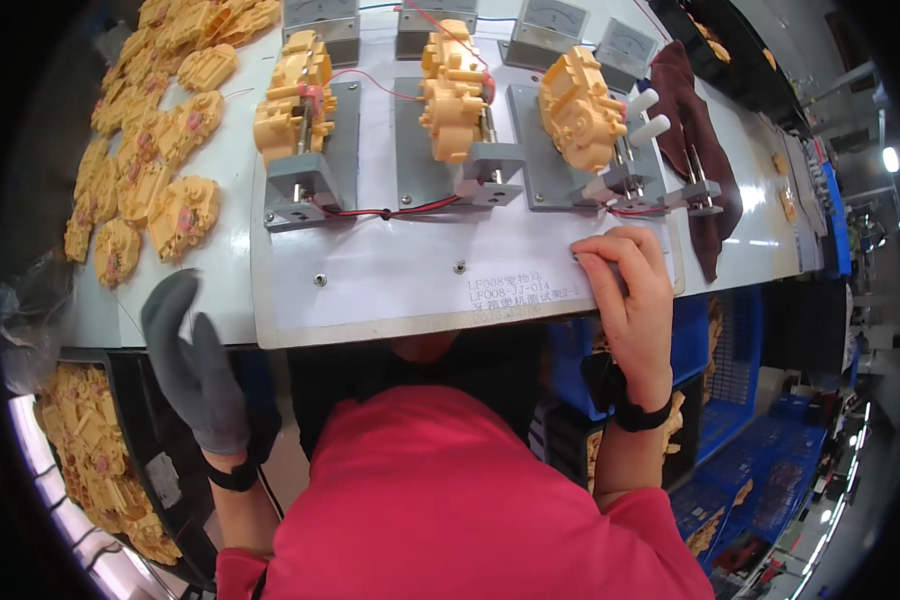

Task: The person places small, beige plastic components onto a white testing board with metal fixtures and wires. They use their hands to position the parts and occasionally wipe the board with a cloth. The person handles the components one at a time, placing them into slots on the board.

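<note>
My left hand (195,365), in a grey glove, hovers at the table's front left edge; its curved fingers stand apart from the thumb and nothing shows between them. My bare right hand (630,300) rests at the right front of a white board (370,300), thumb and forefinger pinched at a small switch that they mostly hide. Two more toggle switches, a left one (320,281) and a middle one (459,267), stand on the board. Behind them, yellow plastic gearbox housings sit in grey fixtures: left (295,100), middle (452,100) and right (580,110).
Panel meters (545,20) line the back, joined by red and blue wires. Several loose yellow housings (183,215) cover the table's left. A dark red cloth (685,120) lies right of the fixtures. Below the table stand a black bin (95,450) of housings and blue crates (740,440).
</note>
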